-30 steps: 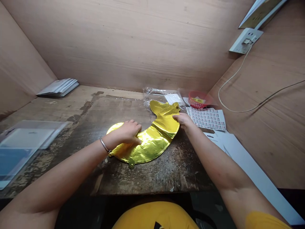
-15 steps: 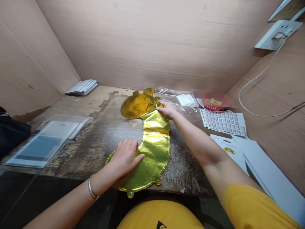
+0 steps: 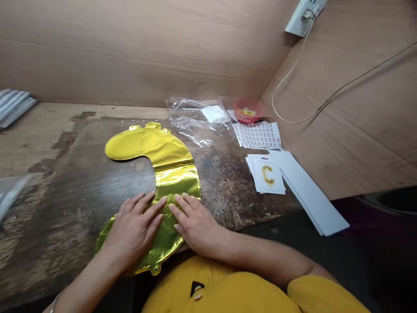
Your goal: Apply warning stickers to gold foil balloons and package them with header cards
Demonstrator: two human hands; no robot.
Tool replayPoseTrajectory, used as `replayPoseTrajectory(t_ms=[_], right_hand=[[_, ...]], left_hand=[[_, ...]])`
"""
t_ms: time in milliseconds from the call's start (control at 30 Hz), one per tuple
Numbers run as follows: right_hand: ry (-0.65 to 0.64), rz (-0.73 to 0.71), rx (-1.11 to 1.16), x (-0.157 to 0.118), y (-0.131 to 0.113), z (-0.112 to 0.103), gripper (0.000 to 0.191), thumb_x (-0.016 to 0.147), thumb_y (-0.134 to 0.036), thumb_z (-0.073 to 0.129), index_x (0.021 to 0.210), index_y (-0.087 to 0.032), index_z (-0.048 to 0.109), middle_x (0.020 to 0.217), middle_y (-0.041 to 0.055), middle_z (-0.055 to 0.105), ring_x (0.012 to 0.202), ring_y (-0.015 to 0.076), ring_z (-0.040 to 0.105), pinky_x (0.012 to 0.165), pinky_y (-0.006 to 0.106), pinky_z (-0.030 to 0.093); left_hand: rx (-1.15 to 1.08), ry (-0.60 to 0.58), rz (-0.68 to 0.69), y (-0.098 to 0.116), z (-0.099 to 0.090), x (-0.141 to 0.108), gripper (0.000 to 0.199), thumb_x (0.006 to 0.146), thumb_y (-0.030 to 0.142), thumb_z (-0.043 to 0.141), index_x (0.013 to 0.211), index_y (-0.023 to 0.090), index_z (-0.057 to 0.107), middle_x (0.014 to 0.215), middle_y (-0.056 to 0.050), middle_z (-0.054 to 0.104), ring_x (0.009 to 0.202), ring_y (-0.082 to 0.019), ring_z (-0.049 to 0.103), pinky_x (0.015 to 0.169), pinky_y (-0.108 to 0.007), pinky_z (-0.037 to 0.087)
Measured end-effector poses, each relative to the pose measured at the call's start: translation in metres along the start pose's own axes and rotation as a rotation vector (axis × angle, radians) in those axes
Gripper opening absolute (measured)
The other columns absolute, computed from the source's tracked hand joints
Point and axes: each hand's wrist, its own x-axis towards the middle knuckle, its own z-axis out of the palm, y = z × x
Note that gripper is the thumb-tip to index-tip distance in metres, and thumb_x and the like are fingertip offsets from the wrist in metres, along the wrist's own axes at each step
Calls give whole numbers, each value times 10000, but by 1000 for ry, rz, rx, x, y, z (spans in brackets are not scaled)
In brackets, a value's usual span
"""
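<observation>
A flat gold foil balloon, curved like a letter C turned backward, lies on the worn wooden table. A crease crosses its middle, and small tabs stick out along its outer edge. My left hand rests on the lower part of the foil with fingers stretched out. Beside it, my right hand lies flat on the same part, fingers spread, close to the outer edge. The two hands hide some of the lower curve.
Clear plastic bags lie at the back, near a red basket. On the right are label sheets, cards with a gold C and long white card strips. A cable hangs from a wall socket.
The foil's upper end, raised and blurred before, now lies flat. My right hand has let go of the upper edge and come down beside my left. The view has turned right.
</observation>
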Motion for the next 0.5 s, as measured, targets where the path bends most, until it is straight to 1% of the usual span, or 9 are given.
replayPoseTrajectory(t_ms=[67,133,200,267,367,433,500], right_hand=[[-14,48,48,-20,0,11,473,964,-317,418,1390,-127,493,1475,152,457,1390,286,382,1135,458,358],[-22,55,87,-24,5,14,462,962,-307,423,1388,-147,503,1491,140,438,1402,284,365,1144,468,346],[-17,51,121,-19,9,15,450,954,-285,436,1371,-142,526,1484,150,444,1401,297,367,1145,493,337],[-18,44,150,-14,11,15,447,946,-261,443,1365,-139,535,1482,156,444,1399,307,369,1141,516,335],[-26,21,157,-13,11,15,451,943,-255,438,1360,-118,541,1479,163,445,1392,320,376,1133,526,346],[-31,5,147,-15,11,14,454,943,-260,438,1357,-105,542,1476,165,449,1386,321,385,1134,517,351],[-31,-1,135,-17,11,13,455,942,-257,443,1357,-98,541,1472,162,455,1384,315,390,1139,505,351]], left_hand=[[-19,-19,4,2,-6,-1,420,944,378,442,1310,231,586,1356,-153,548,1220,-366,483,1007,-539,411],[-63,-2,-41,2,-19,-6,429,947,379,436,1315,196,560,1328,-153,558,1194,-323,510,1020,-482,418],[-71,71,-167,-1,-34,-15,401,951,376,433,1288,197,558,1273,-126,583,1172,-284,523,1032,-432,413],[-39,48,-280,-6,-44,-25,365,933,398,473,1224,212,589,1194,-100,613,1124,-277,538,1008,-418,422],[-74,-57,-360,-14,-48,-35,373,874,430,571,1151,186,625,1088,-99,627,1041,-271,559,940,-397,452],[-141,-62,-405,-20,-46,-34,384,839,414,622,1132,165,634,1054,-97,629,1009,-257,573,909,-378,461],[-200,-67,-478,-26,-44,-27,336,806,381,659,1065,166,660,996,-77,652,937,-237,600,846,-349,475]])
